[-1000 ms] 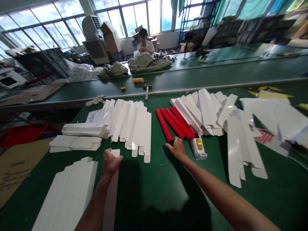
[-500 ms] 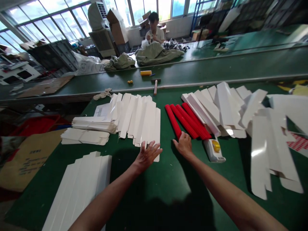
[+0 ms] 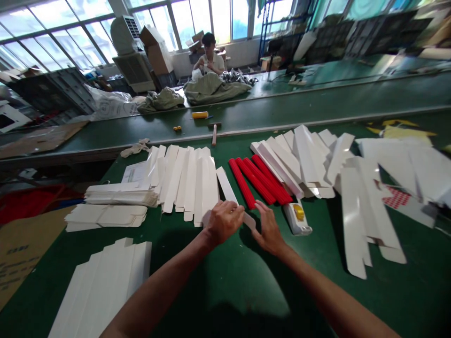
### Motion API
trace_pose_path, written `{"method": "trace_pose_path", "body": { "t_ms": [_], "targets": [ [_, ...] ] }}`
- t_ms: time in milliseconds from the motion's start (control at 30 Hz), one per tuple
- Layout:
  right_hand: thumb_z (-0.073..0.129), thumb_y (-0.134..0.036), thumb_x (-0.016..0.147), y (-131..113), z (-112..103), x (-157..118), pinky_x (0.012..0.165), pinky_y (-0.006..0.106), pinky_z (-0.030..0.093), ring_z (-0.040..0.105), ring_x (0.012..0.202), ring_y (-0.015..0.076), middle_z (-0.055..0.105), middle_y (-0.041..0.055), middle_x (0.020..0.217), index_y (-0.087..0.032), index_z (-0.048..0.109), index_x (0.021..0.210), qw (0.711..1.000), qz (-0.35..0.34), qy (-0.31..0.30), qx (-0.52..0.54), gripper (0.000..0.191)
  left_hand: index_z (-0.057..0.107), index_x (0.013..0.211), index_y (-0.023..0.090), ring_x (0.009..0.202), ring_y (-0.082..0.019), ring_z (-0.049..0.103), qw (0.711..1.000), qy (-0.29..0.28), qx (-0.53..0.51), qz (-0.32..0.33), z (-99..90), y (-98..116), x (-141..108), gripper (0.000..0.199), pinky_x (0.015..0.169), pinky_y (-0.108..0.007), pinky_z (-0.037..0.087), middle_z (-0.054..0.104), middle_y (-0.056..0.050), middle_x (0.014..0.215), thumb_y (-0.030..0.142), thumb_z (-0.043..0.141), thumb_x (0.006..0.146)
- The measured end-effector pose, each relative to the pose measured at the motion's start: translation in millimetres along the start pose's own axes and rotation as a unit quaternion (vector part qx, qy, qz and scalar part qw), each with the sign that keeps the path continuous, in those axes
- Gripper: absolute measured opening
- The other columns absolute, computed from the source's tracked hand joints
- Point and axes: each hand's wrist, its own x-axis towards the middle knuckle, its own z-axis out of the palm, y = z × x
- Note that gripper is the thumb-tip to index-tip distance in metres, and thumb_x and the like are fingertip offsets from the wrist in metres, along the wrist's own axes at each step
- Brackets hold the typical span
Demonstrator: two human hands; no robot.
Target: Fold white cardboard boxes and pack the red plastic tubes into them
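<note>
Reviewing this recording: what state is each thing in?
Left hand: closed on a white box
Right hand: open at the box's near end
White box: held, slanted
Red tubes: lying side by side
Hammer: lying, unheld
Glove: crumpled
Yellow cylinder: on its side
Tape dispenser: unheld

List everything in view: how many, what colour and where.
Held carton: one, white, centre
Rods: four, red, right of it
Tape dispenser: one, white and yellow, by the rods
Fanned cartons: many, white, left of centre
Bundles: two, white, far left
Row of cartons: several, white, lower left
Loose cartons: many, white, right
Worktable: one, green, beneath these
Hammer-like tool: one, brown, table's far edge
Roll: one, yellow, bench beyond
Cloth: one, pale, far left corner
Cardboard: one, brown, left edge
Sacks: two, grey-green, back bench
Person: one, pale top, behind the sacks
Anything smaller or farther back: not counted
Left hand: one, bare, gripping the carton
Right hand: one, bare, by its near end
</note>
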Motion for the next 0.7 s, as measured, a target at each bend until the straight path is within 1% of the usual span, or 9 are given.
{"method": "trace_pose_path", "body": {
  "t_ms": [133,233,300,367,433,500,600,667,700],
  "targets": [
    [0.069,-0.06,0.071,-15.7,-30.9,26.0,0.109,0.059,0.03,0.026,0.14,0.0402,0.027,0.0249,0.151,-0.011,0.021,0.148,0.996,-0.068,-0.038,0.044,0.103,0.068,0.096,0.014,0.079,-0.014,0.062,0.976,0.133,-0.146,-0.098,-63.8,33.6,27.0,0.026,0.073,-0.026,0.05,0.066,-0.007,0.087,0.019,0.042,0.095],
    [0.068,-0.06,0.073,-27.1,-45.4,51.8,0.11,0.056,0.031,0.035,0.135,0.0381,0.041,0.0216,0.144,-0.015,0.033,0.143,0.992,-0.062,-0.026,0.103,0.091,0.071,0.085,0.016,0.068,-0.013,0.06,0.91,0.193,-0.315,-0.189,-86.0,44.9,32.8,0.021,0.064,-0.024,0.049,0.065,-0.002,0.075,0.021,0.051,0.09],
    [0.062,-0.053,0.081,-35.0,-47.2,64.3,0.104,0.05,0.04,0.05,0.123,0.033,0.055,0.0172,0.13,-0.018,0.047,0.133,0.985,-0.076,-0.027,0.151,0.065,0.071,0.085,0.017,0.071,-0.014,0.061,0.89,0.191,-0.356,-0.211,-85.2,45.3,29.8,0.024,0.066,-0.025,0.05,0.064,-0.003,0.077,0.026,0.05,0.091],
    [0.058,-0.046,0.085,-45.1,-45.1,71.5,0.095,0.046,0.046,0.058,0.108,0.029,0.062,0.0141,0.115,-0.018,0.055,0.121,0.98,-0.087,-0.021,0.175,0.045,0.068,0.1,0.016,0.09,-0.019,0.063,0.892,0.184,-0.366,-0.19,-76.7,42.8,23.1,0.028,0.078,-0.03,0.053,0.065,-0.008,0.097,0.038,0.055,0.088],
    [0.058,-0.041,0.085,-56.5,-43.1,75.1,0.092,0.046,0.047,0.059,0.099,0.0279,0.065,0.0138,0.105,-0.016,0.059,0.112,0.981,-0.089,-0.004,0.175,0.037,0.055,0.124,0.015,0.112,-0.027,0.059,0.897,0.175,-0.37,-0.168,-66.1,39.6,15.2,0.061,0.09,-0.037,0.052,0.058,-0.014,0.122,0.049,0.069,0.075],
    [0.062,-0.038,0.082,-63.8,-43.7,78.6,0.096,0.048,0.044,0.057,0.102,0.0289,0.064,0.0153,0.108,-0.013,0.059,0.113,0.975,-0.109,-0.027,0.194,0.04,0.04,0.136,0.015,0.118,-0.03,0.057,0.894,0.184,-0.361,-0.19,-58.5,36.5,8.4,0.09,0.096,-0.043,0.051,0.054,-0.018,0.131,0.047,0.08,0.062],
    [0.078,-0.045,0.065,-53.9,-45.4,90.9,0.095,0.041,0.046,0.058,0.106,0.0272,0.064,0.011,0.115,-0.017,0.062,0.115,0.93,-0.102,-0.202,0.289,0.06,0.05,0.123,0.015,0.097,-0.026,0.067,0.871,0.225,-0.326,-0.291,-55.9,31.0,1.5,0.068,0.087,-0.041,0.055,0.067,-0.012,0.109,0.039,0.078,0.065],
    [0.079,-0.053,0.062,-33.0,-39.1,106.1,0.084,0.034,0.051,0.064,0.094,0.0231,0.068,0.0067,0.105,-0.017,0.066,0.107,0.906,0.01,-0.273,0.323,0.059,0.057,0.109,0.015,0.081,-0.023,0.069,0.84,0.254,-0.328,-0.35,-56.9,27.2,-1.8,0.055,0.073,-0.035,0.058,0.07,-0.008,0.091,0.041,0.078,0.066],
    [0.073,-0.056,0.07,-20.7,-32.3,115.4,0.078,0.033,0.051,0.065,0.086,0.0213,0.069,0.0066,0.097,-0.015,0.067,0.103,0.908,0.082,-0.262,0.316,0.053,0.058,0.105,0.015,0.074,-0.022,0.068,0.824,0.268,-0.335,-0.37,-57.0,25.9,-3.1,0.054,0.066,-0.033,0.058,0.07,-0.006,0.086,0.044,0.079,0.064]
  ]
}}
